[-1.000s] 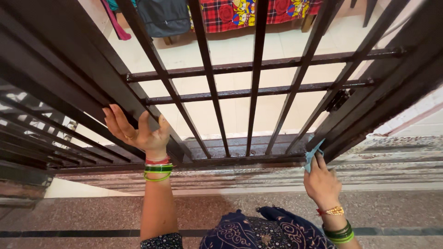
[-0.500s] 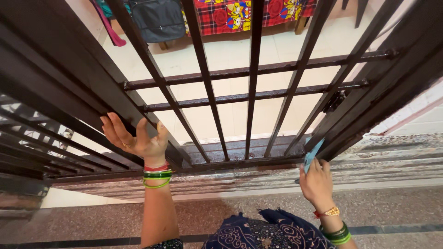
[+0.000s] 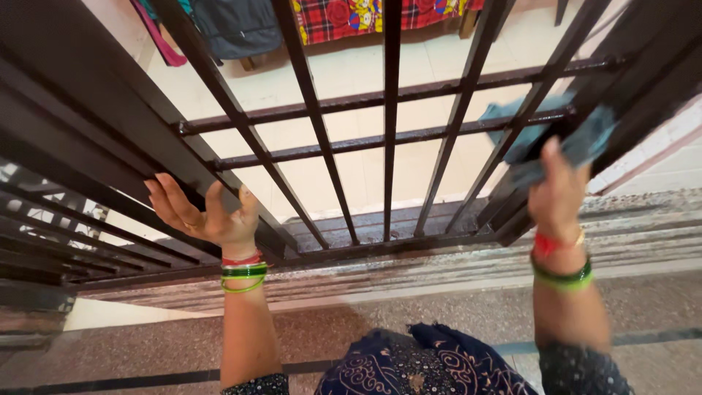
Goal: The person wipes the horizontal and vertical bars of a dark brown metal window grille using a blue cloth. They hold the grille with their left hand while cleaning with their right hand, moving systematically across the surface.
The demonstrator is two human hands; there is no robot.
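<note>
**Soft cloth against a stiff iron gate**

We hold a blue-grey cloth (image 3: 545, 139) in our right hand (image 3: 559, 194), bunched up against the right-hand bars of the dark metal gate (image 3: 387, 139), near where the two cross rails meet the frame. The hand is blurred, but the fingers look closed around the cloth, with loose folds spilling out on both sides. We judge it light, limp and easy to crumple; it should be gripped by the bunched middle so that the ends do not snag on the bars.

Our left hand (image 3: 201, 216) rests open against the slanted edge of the gate's left side, fingers apart and pressed flat, clamped on nothing. The gate itself looks rigid and heavy, with rough, worn paint along its bottom rail (image 3: 365, 249); it offers firm holds on any bar.

Beyond the bars lie a pale tiled floor (image 3: 351, 80), a dark bag (image 3: 234, 29) and a red checked cloth (image 3: 344, 16). We see no open containers; whether the bag holds anything, we cannot tell.
</note>
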